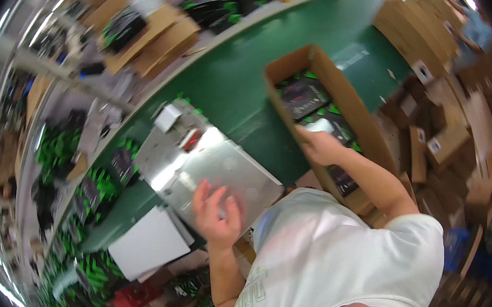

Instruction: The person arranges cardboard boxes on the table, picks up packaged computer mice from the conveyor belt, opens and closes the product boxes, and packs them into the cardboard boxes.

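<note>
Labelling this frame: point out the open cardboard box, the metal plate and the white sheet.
open cardboard box (pixel 353 101): head view, on its right wall.
metal plate (pixel 223 162): head view, on its bare shiny middle.
white sheet (pixel 147 243): head view, on its centre.

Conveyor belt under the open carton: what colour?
Dark green, plain, seen in the head view: the belt runs under the open cardboard carton.

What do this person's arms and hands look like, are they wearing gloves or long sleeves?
No gloves: the left hand and right hand are bare, with no rings or watch that I can make out. Both forearms are uncovered too. The person wears a white short-sleeved T-shirt, its sleeves ending above the elbows, with a faint pale-green printed design low on the left side.
</note>
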Motion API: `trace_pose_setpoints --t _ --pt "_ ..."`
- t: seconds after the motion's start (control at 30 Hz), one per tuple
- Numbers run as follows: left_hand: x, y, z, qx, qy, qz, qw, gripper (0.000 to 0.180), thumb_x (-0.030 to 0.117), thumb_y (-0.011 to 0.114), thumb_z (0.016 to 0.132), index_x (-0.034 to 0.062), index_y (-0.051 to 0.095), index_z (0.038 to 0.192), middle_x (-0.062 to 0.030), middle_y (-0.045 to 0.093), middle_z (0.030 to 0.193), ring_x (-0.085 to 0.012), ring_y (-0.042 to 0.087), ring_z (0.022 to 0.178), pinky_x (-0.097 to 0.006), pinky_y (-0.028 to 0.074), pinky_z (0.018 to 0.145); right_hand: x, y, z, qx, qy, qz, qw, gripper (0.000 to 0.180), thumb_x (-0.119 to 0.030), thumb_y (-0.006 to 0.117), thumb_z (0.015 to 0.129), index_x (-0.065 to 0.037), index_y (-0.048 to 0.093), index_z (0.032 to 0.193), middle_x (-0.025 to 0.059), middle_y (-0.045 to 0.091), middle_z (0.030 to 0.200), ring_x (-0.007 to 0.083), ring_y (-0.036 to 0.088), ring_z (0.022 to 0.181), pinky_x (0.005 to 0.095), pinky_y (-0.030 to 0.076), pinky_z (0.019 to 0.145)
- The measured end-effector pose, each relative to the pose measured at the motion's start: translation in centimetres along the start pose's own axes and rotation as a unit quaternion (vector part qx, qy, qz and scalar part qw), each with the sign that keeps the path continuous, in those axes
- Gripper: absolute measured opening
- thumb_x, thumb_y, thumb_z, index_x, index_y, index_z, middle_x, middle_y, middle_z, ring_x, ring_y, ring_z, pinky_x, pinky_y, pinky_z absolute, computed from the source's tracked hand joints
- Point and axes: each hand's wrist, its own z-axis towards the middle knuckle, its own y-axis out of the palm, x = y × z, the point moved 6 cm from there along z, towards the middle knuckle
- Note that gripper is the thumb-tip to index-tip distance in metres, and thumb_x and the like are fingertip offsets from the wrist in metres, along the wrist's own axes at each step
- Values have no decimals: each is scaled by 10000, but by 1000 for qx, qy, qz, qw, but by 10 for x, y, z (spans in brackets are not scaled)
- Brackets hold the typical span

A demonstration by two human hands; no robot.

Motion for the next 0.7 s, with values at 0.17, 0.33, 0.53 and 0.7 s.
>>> trace_pose_setpoints --t 0.17,0.33,0.53,0.7 --pt "3 -14 5 0 1 -106 994 213 72 678 821 29 677 1030 -218 573 1260 -313 616 1037 -378 495 879 0 -28 11 17 -161 21 987 659 -21 511 843 -59 344 1479 254 641 1104 457 613 972 460 505 833" --pt "-58 -102 17 247 51 -322 913 148 49 625 861 -26 639 988 -222 647 1061 -247 634 911 -300 492 827 -6 -37 1 115 -107 -21 987 548 9 581 838 -1 480 1376 224 625 1199 339 647 1016 348 486 894" --pt "-333 -37 105 199 -278 -254 905 450 265 759 814 -7 603 1137 -113 662 991 -186 642 864 -327 517 831 -132 -27 -42 299 -141 191 924 234 41 491 917 26 614 1115 131 626 1083 172 624 904 283 493 797" --pt "-381 71 214 -62 -194 25 979 910 394 882 641 5 464 1350 -252 420 1432 -339 468 1297 -464 415 1044 -207 38 -21 205 -215 98 950 151 94 537 838 40 637 937 154 658 872 187 637 664 276 530 624"
